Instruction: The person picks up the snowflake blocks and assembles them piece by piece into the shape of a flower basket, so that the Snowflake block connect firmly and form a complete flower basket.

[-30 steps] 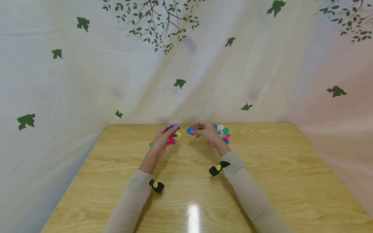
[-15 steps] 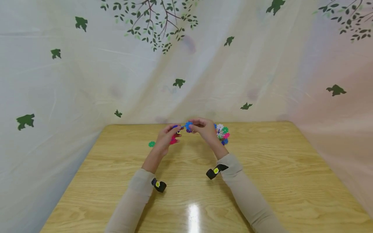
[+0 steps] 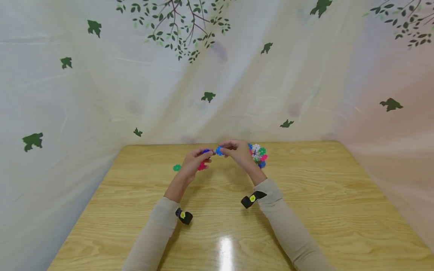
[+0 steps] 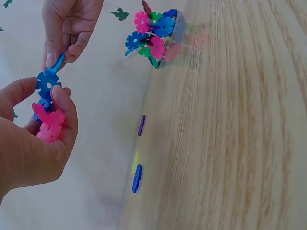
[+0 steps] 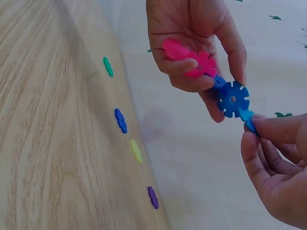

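Note:
My left hand (image 3: 192,162) holds a short chain of notched plastic snowflake discs. In the right wrist view, its pink discs (image 5: 204,64) lie against the curled fingers. A dark blue disc (image 5: 224,98) at the chain's end sits between thumb and fingertips. My right hand (image 3: 239,152) pinches a lighter blue disc (image 5: 249,123) between thumb and index finger. The lighter disc meets the dark blue one edge to edge, set at an angle to it. From the left wrist, the pink part (image 4: 50,132) shows inside the left palm, partly covered by fingers.
A cluster of joined multicoloured discs (image 4: 157,45) stands on the wooden table (image 3: 217,210), right of my right hand. Loose green (image 5: 108,66), blue (image 5: 120,120), yellow (image 5: 136,151) and purple (image 5: 153,197) discs lie near the far edge. A printed cloth (image 3: 162,98) hangs behind.
My left hand has moved slightly right with the chain, and my right hand slightly left. The lighter blue disc, apart from the chain a second ago, now meets its end.

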`<state>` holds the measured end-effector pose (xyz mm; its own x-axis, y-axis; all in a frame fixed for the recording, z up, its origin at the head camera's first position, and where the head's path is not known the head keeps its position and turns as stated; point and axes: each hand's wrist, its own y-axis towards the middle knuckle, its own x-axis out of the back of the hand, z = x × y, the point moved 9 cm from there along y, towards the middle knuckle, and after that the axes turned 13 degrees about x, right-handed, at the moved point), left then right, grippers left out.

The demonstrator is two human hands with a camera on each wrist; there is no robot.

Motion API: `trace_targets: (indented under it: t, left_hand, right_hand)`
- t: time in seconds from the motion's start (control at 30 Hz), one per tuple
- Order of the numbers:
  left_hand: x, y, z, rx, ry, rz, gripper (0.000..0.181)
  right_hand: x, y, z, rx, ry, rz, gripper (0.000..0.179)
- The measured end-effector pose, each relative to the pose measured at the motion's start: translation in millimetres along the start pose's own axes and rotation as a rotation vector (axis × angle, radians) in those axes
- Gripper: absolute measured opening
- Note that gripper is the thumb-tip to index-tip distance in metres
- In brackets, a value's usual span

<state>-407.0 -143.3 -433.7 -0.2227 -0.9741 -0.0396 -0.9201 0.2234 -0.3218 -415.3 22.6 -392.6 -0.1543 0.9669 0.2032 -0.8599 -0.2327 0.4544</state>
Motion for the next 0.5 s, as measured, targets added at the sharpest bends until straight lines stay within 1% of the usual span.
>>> trace_targets:
  t: [0.1, 0.23, 0.37, 0.5]
  left_hand:
    - [-0.8, 1.0, -0.2, -0.001, 0.042, 0.019, 0.037]
    - [-1.8, 2.6, -1.5, 0.005, 0.068, 0.016, 0.035]
    - [-2.7, 5.7, -3.9, 0.009, 0.051, -0.002, 0.034]
    - [-3.8, 7.8, -7.7, 0.010, 0.033, -0.014, 0.030]
  right_hand:
    - [2.1, 0.0, -0.9, -0.004, 0.011, 0.007, 0.020]
    - [4.0, 0.9, -1.6, -0.009, 0.047, 0.014, 0.022]
    - [6.5, 2.2, 0.4, -0.009, 0.065, -0.005, 0.021]
    - [9.3, 4.4, 4.0, 0.011, 0.061, -0.029, 0.016]
